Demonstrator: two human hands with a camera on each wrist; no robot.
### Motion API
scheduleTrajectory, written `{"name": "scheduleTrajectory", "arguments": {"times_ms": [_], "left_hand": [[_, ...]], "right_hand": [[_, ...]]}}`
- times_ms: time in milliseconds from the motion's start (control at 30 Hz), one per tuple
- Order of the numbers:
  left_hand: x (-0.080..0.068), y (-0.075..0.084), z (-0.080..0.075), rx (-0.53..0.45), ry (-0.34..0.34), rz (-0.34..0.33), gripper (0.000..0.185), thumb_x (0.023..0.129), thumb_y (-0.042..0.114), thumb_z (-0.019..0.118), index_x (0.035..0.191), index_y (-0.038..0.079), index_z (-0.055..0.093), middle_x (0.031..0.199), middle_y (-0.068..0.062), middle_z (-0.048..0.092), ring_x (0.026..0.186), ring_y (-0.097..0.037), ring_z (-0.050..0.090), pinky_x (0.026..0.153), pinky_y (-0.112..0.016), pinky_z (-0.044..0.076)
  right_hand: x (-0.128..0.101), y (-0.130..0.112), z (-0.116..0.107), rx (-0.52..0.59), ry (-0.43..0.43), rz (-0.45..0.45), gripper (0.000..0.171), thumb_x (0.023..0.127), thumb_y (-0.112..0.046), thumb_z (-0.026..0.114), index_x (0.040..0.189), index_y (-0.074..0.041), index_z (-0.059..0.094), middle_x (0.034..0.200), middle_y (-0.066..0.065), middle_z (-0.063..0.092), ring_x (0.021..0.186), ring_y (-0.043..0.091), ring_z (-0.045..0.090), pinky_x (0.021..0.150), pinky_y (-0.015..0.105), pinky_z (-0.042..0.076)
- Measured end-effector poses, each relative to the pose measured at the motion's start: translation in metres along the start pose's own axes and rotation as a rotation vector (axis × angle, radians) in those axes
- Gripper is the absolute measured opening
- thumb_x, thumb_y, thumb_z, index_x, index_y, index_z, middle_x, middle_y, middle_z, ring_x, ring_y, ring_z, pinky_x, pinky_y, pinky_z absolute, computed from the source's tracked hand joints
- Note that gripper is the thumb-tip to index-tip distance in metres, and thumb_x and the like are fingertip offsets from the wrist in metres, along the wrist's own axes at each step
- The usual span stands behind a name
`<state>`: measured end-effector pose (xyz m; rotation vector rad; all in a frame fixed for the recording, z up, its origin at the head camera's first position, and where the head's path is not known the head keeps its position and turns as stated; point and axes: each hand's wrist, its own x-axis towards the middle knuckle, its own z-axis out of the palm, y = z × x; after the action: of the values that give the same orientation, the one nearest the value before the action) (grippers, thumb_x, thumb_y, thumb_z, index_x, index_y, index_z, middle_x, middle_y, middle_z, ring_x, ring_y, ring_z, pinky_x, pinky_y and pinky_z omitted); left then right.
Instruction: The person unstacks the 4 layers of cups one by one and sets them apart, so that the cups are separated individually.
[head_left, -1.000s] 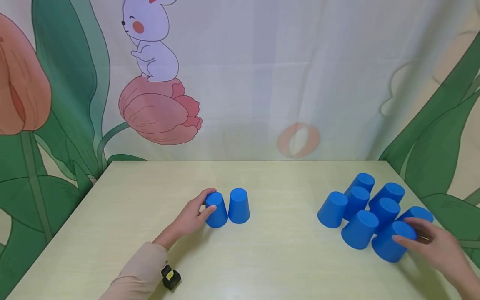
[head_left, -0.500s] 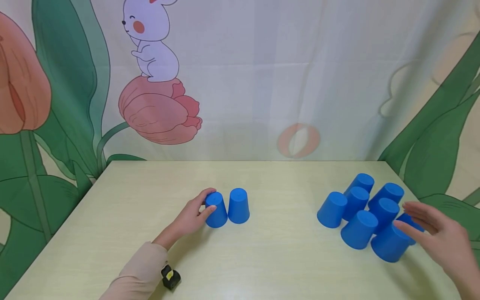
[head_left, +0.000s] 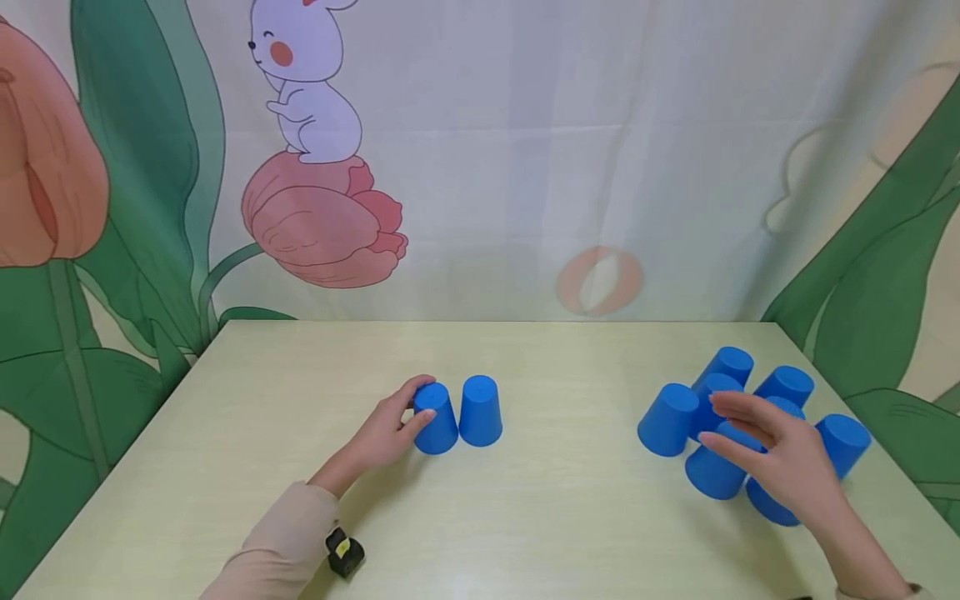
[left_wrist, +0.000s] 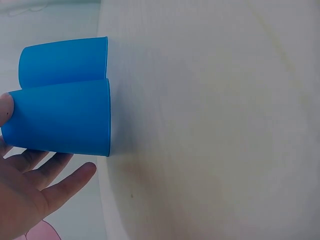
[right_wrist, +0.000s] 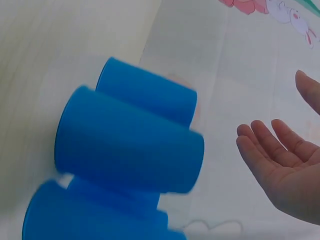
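Note:
Two upside-down blue cups stand side by side at the table's middle. My left hand grips the left cup, thumb on its near side and fingers over its far side; the right cup touches it. In the left wrist view the held cup lies between thumb and fingers of my left hand. At the right, a cluster of several blue cups stands inverted. My right hand hovers over its middle, fingers spread, holding nothing. The right wrist view shows that open right hand beside blurred cups.
The pale green table ends at a printed curtain at the back. One cup stands at the cluster's far right, near the table's right edge. A small black object lies by my left sleeve.
My right hand has moved left from the cluster's right end to above its middle, leaving the rightmost cups. The left hand and its two cups have not moved.

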<state>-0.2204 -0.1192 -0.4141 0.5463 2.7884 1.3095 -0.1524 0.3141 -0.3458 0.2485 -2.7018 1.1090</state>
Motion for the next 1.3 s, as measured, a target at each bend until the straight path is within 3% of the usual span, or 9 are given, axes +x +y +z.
{"name": "scheduleTrajectory", "arguments": {"times_ms": [100, 267, 333, 433, 667, 1033, 1300], "left_hand": [[0.001, 0.0, 0.001, -0.004, -0.003, 0.003, 0.05, 0.094, 0.019, 0.052, 0.137, 0.007, 0.031, 0.132, -0.021, 0.043, 0.116, -0.04, 0.046, 0.084, -0.051, 0.047], [0.001, 0.0, 0.002, -0.006, -0.004, -0.001, 0.05, 0.094, 0.02, 0.052, 0.138, 0.008, 0.031, 0.133, -0.02, 0.043, 0.116, -0.04, 0.045, 0.084, -0.051, 0.046], [0.001, 0.0, 0.002, -0.005, -0.004, -0.003, 0.051, 0.093, 0.02, 0.052, 0.138, 0.009, 0.031, 0.133, -0.02, 0.043, 0.117, -0.04, 0.045, 0.084, -0.051, 0.046], [0.001, 0.0, 0.002, 0.0, -0.004, -0.004, 0.051, 0.093, 0.02, 0.052, 0.138, 0.009, 0.03, 0.133, -0.02, 0.043, 0.117, -0.04, 0.045, 0.084, -0.051, 0.046], [0.002, -0.001, 0.001, -0.005, -0.003, -0.007, 0.05, 0.094, 0.019, 0.052, 0.138, 0.01, 0.03, 0.134, -0.02, 0.042, 0.117, -0.04, 0.045, 0.084, -0.051, 0.046], [0.001, -0.002, 0.002, -0.006, 0.0, 0.004, 0.051, 0.093, 0.019, 0.052, 0.138, 0.008, 0.031, 0.133, -0.021, 0.043, 0.116, -0.041, 0.046, 0.084, -0.052, 0.046], [0.001, -0.003, 0.001, -0.005, 0.003, -0.013, 0.05, 0.093, 0.02, 0.052, 0.138, 0.01, 0.031, 0.133, -0.02, 0.043, 0.116, -0.04, 0.046, 0.084, -0.052, 0.046]], "right_hand": [[0.004, -0.007, 0.01, 0.04, -0.003, -0.035, 0.052, 0.084, -0.026, 0.067, 0.126, -0.002, 0.05, 0.119, 0.019, 0.056, 0.096, -0.012, 0.049, 0.076, 0.003, 0.039], [0.011, -0.017, 0.027, 0.088, -0.039, -0.06, 0.053, 0.084, -0.027, 0.067, 0.127, -0.002, 0.049, 0.12, 0.018, 0.056, 0.106, 0.023, 0.055, 0.079, 0.004, 0.039], [0.015, -0.021, 0.035, 0.114, -0.055, -0.076, 0.052, 0.083, -0.026, 0.067, 0.126, -0.001, 0.049, 0.119, 0.017, 0.056, 0.107, 0.03, 0.054, 0.079, 0.005, 0.039], [0.019, -0.025, 0.048, 0.137, -0.078, -0.102, 0.051, 0.083, -0.025, 0.068, 0.125, -0.001, 0.05, 0.118, 0.016, 0.057, 0.106, 0.03, 0.055, 0.081, 0.009, 0.042], [0.032, -0.034, 0.077, 0.211, -0.146, -0.116, 0.053, 0.08, -0.026, 0.07, 0.125, -0.003, 0.052, 0.118, 0.016, 0.058, 0.107, 0.03, 0.056, 0.087, 0.038, 0.046], [0.053, -0.044, 0.123, 0.238, -0.181, -0.161, 0.055, 0.077, -0.023, 0.073, 0.124, -0.001, 0.053, 0.119, 0.017, 0.057, 0.106, 0.032, 0.055, 0.089, 0.042, 0.046], [0.064, -0.065, 0.144, 0.207, -0.199, -0.157, 0.059, 0.076, -0.022, 0.074, 0.127, -0.002, 0.05, 0.123, 0.015, 0.054, 0.109, 0.031, 0.053, 0.089, 0.04, 0.045]]}}
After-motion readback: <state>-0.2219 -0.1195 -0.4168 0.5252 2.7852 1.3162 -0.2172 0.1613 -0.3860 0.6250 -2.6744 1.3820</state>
